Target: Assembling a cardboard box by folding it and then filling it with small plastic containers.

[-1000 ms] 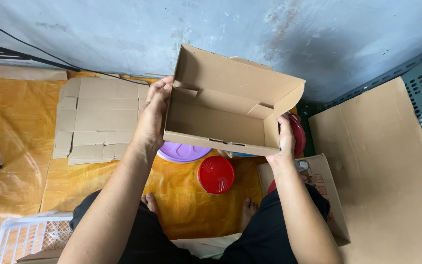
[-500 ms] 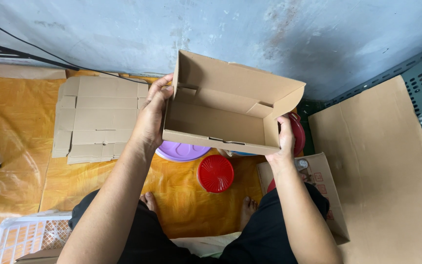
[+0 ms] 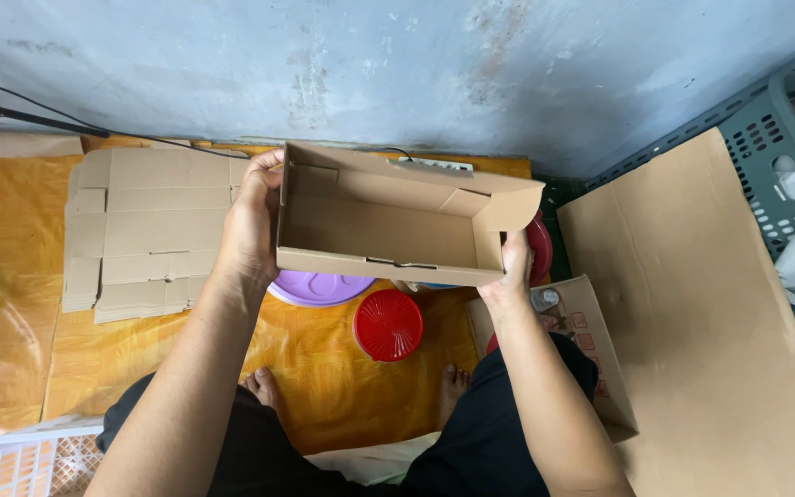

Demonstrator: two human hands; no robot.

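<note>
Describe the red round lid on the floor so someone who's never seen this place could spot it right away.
Start at the orange sheet covering the floor. Below the open cardboard box held in the left hand and right hand lies the red ribbed lid. It is smaller and redder than the purple lid beside it.

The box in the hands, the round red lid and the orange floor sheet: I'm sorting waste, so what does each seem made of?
Box: plain brown cardboard, matte, with folded flaps and creases. Red lid: likely moulded plastic, with fine ribs radiating out and a slight shine. Orange sheet: probably thin plastic film, glossy and wrinkled.
</note>
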